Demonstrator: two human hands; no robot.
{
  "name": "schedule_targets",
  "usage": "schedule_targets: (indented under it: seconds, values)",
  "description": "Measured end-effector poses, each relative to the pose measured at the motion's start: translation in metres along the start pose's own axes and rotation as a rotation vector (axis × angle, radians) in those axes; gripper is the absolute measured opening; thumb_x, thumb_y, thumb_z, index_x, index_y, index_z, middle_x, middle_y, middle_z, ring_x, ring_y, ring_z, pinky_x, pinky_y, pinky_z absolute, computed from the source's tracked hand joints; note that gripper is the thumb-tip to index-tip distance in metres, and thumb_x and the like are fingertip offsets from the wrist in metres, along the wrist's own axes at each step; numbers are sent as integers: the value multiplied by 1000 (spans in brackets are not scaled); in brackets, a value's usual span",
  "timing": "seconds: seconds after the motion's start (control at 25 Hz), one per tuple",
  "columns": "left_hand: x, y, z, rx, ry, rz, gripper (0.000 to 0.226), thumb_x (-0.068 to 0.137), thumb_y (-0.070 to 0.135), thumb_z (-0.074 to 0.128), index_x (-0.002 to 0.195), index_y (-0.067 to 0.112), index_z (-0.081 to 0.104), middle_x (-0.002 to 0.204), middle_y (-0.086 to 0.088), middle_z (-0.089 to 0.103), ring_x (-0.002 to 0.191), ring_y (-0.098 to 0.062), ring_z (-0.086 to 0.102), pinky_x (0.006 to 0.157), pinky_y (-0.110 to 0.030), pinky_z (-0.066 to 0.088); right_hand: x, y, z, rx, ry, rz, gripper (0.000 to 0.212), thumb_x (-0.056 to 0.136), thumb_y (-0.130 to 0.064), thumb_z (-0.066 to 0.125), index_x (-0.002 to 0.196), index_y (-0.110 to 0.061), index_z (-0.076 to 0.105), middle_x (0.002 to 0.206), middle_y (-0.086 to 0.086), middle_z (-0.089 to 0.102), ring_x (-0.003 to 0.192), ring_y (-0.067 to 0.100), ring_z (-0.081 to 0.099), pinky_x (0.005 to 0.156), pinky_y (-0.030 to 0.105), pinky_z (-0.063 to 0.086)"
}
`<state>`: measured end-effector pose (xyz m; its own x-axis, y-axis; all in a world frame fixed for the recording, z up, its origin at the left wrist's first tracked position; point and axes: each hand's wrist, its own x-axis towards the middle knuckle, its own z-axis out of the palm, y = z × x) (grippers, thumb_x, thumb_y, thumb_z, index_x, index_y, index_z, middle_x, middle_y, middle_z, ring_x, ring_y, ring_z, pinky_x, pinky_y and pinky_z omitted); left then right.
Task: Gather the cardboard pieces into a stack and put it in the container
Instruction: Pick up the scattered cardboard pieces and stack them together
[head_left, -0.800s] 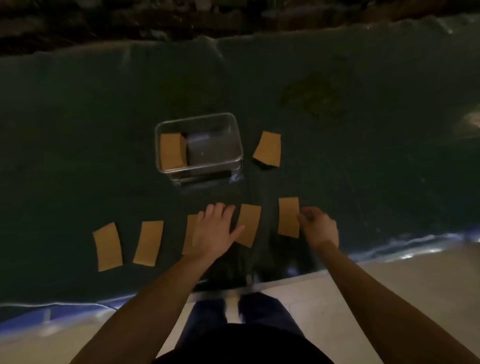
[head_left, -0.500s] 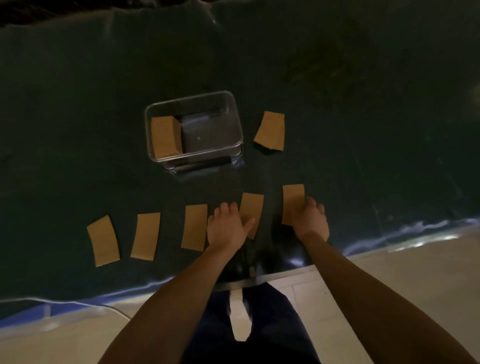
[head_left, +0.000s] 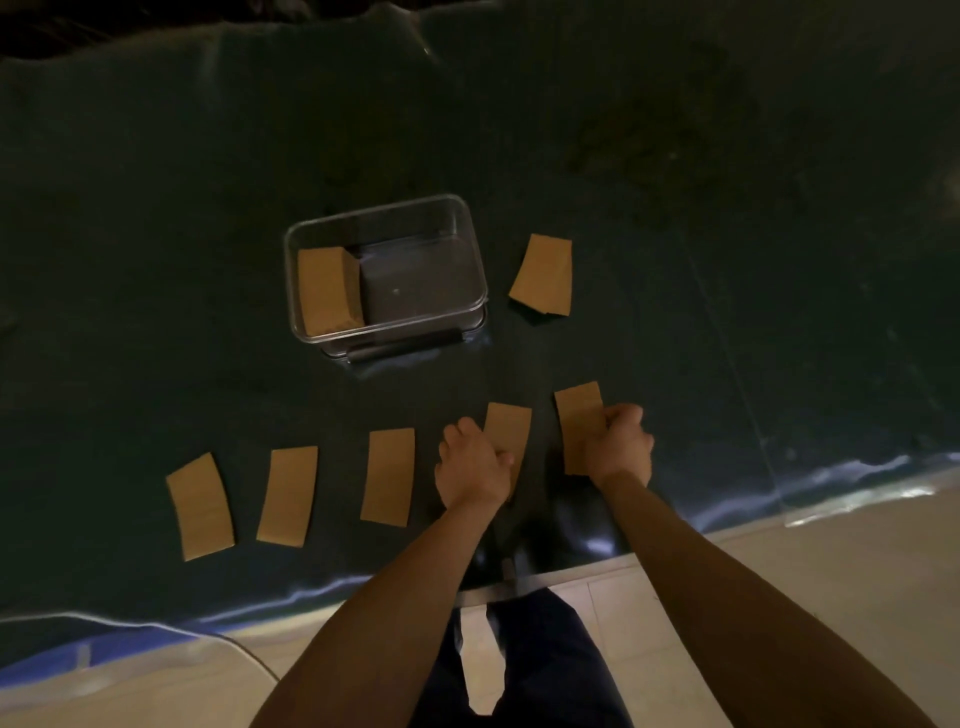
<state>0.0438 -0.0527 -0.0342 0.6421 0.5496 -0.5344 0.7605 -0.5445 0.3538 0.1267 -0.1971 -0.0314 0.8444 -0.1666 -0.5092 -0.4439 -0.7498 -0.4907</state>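
Note:
Several tan cardboard pieces lie in a row near the front of the dark table. My left hand (head_left: 471, 462) curls over the left edge of one cardboard piece (head_left: 509, 428). My right hand (head_left: 618, 447) grips the right edge of the rightmost cardboard piece (head_left: 577, 421), which looks slightly lifted. Three more pieces lie flat to the left: one (head_left: 389, 475), another (head_left: 287, 496) and the far-left piece (head_left: 200, 506). A clear plastic container (head_left: 470, 249) stands behind them with a cardboard stack (head_left: 327, 291) in its left half. A further piece (head_left: 543, 275) lies to the right of the container.
The table is covered with a dark green cloth (head_left: 156, 260) that reaches the front edge. Pale floor tiles (head_left: 805, 571) and my dark trousers (head_left: 540, 665) show below the edge. The scene is dimly lit.
My left hand slid right off the third piece onto the fourth and curled. My right hand closed on the rightmost piece's edge. The camera tilted down.

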Motion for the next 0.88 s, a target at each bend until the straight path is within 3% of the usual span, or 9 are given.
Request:
schedule_targets:
  seconds: [0.08, 0.16, 0.24, 0.32, 0.4, 0.48, 0.68, 0.8, 0.88]
  values:
    - [6, -2, -5, -125, -61, -44, 28, 91, 27, 65, 110, 16, 48, 113, -7, 58, 109, -28, 59, 82, -39, 51, 1, -1, -3, 75, -73, -7, 25, 88, -5, 51, 111, -15, 48, 109, 15, 62, 107, 40, 59, 81, 39, 47]
    - [11, -8, -13, -358, -131, -88, 14, 93, 20, 63, 98, 21, 50, 104, -4, 63, 100, -23, 63, 77, -33, 48, 0, -1, -6, 91, -167, -33, 34, 87, -1, 52, 119, -13, 56, 114, 15, 65, 108, 37, 61, 86, 39, 50]
    - [8, -13, -24, -653, -183, -126, 15, 91, 16, 67, 97, 23, 56, 105, -3, 66, 92, -17, 63, 74, -26, 47, -10, -4, -7, 195, -288, -54, 35, 88, 2, 53, 116, -18, 61, 115, 15, 66, 104, 32, 62, 88, 42, 53]
    - [1, -17, -34, -819, -225, -125, 18, 91, 16, 69, 101, 26, 59, 106, -2, 68, 83, -11, 61, 65, -22, 45, -26, -10, -6, 415, -424, -26, 33, 90, 3, 54, 107, -25, 61, 108, 9, 67, 97, 26, 63, 80, 38, 53]
    - [-6, -23, -41, -845, -225, -109, 16, 91, 17, 69, 100, 27, 62, 105, -1, 69, 81, -9, 61, 62, -20, 44, -43, -18, -1, 611, -549, 25, 35, 91, 2, 52, 111, -24, 62, 105, 7, 68, 95, 24, 64, 75, 37, 52]
    - [-12, -31, -44, -797, -187, -80, 14, 91, 19, 70, 101, 25, 63, 102, 2, 69, 86, -10, 63, 66, -20, 46, -58, -25, 6, 687, -616, 52, 32, 93, -4, 50, 118, -20, 62, 111, 10, 67, 102, 29, 63, 80, 42, 53]
    - [-27, -47, -48, -736, -114, -1, 7, 91, 24, 71, 96, 22, 67, 97, 3, 70, 88, -11, 65, 72, -19, 48, -89, -42, 18, 558, -618, -62, 8, 96, -22, 56, 102, -26, 60, 114, 11, 66, 102, 27, 64, 86, 44, 55]
    - [-34, -51, -48, -699, -95, 40, 11, 91, 28, 70, 82, 30, 63, 88, 7, 69, 84, -10, 65, 71, -22, 49, -100, -46, 24, 538, -586, -57, 10, 93, -24, 63, 101, -28, 58, 107, 6, 66, 93, 20, 65, 68, 30, 54]
    - [-36, -52, -47, -656, -91, 91, 13, 90, 29, 70, 80, 29, 63, 84, 7, 69, 84, -12, 66, 74, -27, 51, -103, -47, 29, 584, -584, 5, 16, 92, -21, 64, 106, -26, 58, 102, 7, 66, 88, 20, 65, 62, 31, 54]
